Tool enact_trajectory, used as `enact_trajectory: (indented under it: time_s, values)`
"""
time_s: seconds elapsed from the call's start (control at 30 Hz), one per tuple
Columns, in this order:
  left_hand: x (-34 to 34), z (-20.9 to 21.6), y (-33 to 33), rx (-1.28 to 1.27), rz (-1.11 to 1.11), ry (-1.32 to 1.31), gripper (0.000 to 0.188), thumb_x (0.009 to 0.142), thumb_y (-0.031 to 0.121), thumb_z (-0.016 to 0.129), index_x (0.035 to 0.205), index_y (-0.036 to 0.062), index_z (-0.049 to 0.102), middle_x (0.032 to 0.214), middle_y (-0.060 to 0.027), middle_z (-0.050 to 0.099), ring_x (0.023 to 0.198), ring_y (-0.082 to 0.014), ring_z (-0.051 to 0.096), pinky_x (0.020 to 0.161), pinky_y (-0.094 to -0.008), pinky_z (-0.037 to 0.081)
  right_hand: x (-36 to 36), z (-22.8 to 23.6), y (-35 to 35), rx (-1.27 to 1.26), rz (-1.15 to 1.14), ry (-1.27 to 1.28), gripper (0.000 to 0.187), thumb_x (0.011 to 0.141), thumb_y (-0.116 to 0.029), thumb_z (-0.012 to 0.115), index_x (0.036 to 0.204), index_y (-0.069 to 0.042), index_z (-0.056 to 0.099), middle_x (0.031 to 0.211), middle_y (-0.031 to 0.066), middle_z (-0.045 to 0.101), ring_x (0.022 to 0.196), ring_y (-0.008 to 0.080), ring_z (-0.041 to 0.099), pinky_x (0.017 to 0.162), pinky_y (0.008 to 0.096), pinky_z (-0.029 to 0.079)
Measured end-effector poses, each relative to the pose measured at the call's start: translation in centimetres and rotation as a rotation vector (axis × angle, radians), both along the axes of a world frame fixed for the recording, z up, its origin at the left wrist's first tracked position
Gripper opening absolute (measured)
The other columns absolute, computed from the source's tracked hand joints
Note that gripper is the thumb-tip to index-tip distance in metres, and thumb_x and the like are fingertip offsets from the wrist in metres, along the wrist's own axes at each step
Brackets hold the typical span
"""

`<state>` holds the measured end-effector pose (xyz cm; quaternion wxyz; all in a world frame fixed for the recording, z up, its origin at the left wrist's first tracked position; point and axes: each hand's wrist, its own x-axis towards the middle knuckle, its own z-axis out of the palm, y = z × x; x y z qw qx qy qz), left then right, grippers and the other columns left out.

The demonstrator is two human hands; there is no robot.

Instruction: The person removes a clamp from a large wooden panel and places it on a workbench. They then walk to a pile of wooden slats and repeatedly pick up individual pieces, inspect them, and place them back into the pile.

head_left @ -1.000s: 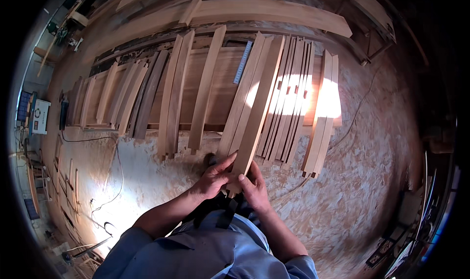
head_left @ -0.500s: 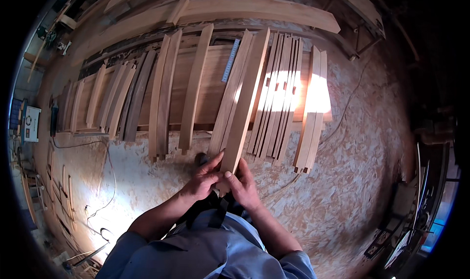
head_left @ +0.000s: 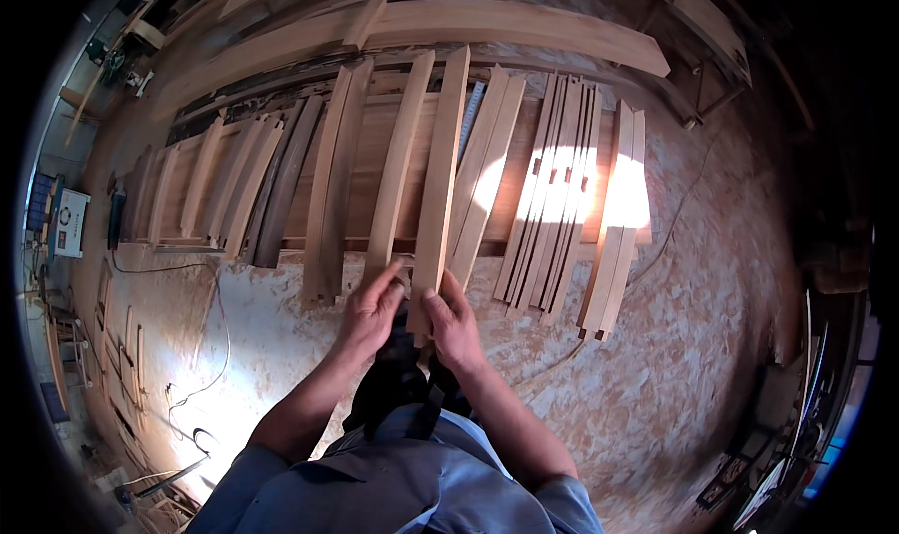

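Note:
A long pale wooden rail [head_left: 438, 187] with a slanted far end lies in my right hand [head_left: 453, 324], which grips its near end, thumb on top. My left hand [head_left: 368, 318] is off this rail, fingers apart, its fingertips by the near end of a similar single rail [head_left: 401, 159] to the left. Whether those fingertips touch that rail I cannot tell. Just right of the held rail, a blue-grey ruler [head_left: 471, 112] shows in part, next to a pair of rails [head_left: 489, 169].
Several grooved strips [head_left: 551, 187] and another rail pair [head_left: 613, 225] lie to the right under bright light. More pale and dark strips [head_left: 253, 187] line the left. A wide plank [head_left: 524, 23] crosses the back. A cable [head_left: 223, 318] trails over the mottled floor, left.
The held rail has moved left, away from the rail pair, towards the single rail. My left hand has let go of it and shifted left. The whole view has shifted slightly.

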<state>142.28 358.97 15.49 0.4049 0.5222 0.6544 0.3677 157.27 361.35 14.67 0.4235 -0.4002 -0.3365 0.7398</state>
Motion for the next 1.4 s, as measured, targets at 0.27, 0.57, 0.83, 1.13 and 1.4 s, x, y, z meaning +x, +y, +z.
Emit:
enact_trajectory:
  time_s: [0.27,0.57,0.83,1.13,1.4]
  values:
    - [-3.8,-8.7,1.0,-0.083,0.223,0.045,0.048,0.084,0.013,0.061,0.13,0.0039,0.047,0.109,-0.0224,0.061,0.101,-0.0372,0.059,0.088,-0.0448,0.047,-2.7,1.4,2.5,-0.229,0.073,0.231,0.034,0.1,-0.014,0.04,0.13,0.0,0.043,0.112,0.0126,0.057,0.096,0.0223,0.061,0.077,0.0349,0.053]
    - [-3.2,-2.1,-0.6,0.103,0.222,0.454,0.052,0.084,0.014,0.063,0.129,-0.0003,0.04,0.112,-0.0252,0.058,0.103,-0.0419,0.058,0.084,-0.0475,0.048,-3.6,-0.9,2.6,-0.254,0.046,0.046,0.05,0.098,-0.015,0.045,0.144,-0.002,0.03,0.108,0.0091,0.058,0.09,0.0136,0.058,0.075,0.0279,0.05]
    - [-5.5,-3.0,-1.5,-0.097,0.155,-0.436,0.046,0.092,0.01,0.056,0.135,0.0044,0.043,0.115,-0.01,0.06,0.099,-0.02,0.061,0.078,-0.0323,0.053,-6.0,-1.2,2.3,-0.081,0.153,-0.431,0.058,0.095,-0.012,0.05,0.146,0.001,0.025,0.093,0.0082,0.062,0.079,0.0122,0.057,0.071,0.0259,0.048]
    - [-5.7,-2.0,-1.3,-0.437,0.166,-0.856,0.067,0.086,0.004,0.058,0.145,0.0148,0.029,0.12,-0.0084,0.056,0.09,-0.017,0.062,0.066,-0.0302,0.057,-5.9,0.9,2.4,0.157,0.385,-0.836,0.059,0.089,-0.019,0.059,0.137,0.006,0.035,0.103,0.0234,0.066,0.095,0.0291,0.066,0.079,0.0359,0.051]
    - [-4.7,-5.0,-1.7,-0.39,0.261,-0.972,0.071,0.081,-0.003,0.054,0.145,0.0165,0.028,0.114,-0.0091,0.057,0.088,-0.0208,0.061,0.07,-0.0355,0.055,-2.0,3.5,-0.5,0.061,0.171,-0.512,0.036,0.094,-0.017,0.056,0.121,0.006,0.053,0.097,0.0159,0.068,0.083,0.0193,0.067,0.07,0.0292,0.054]
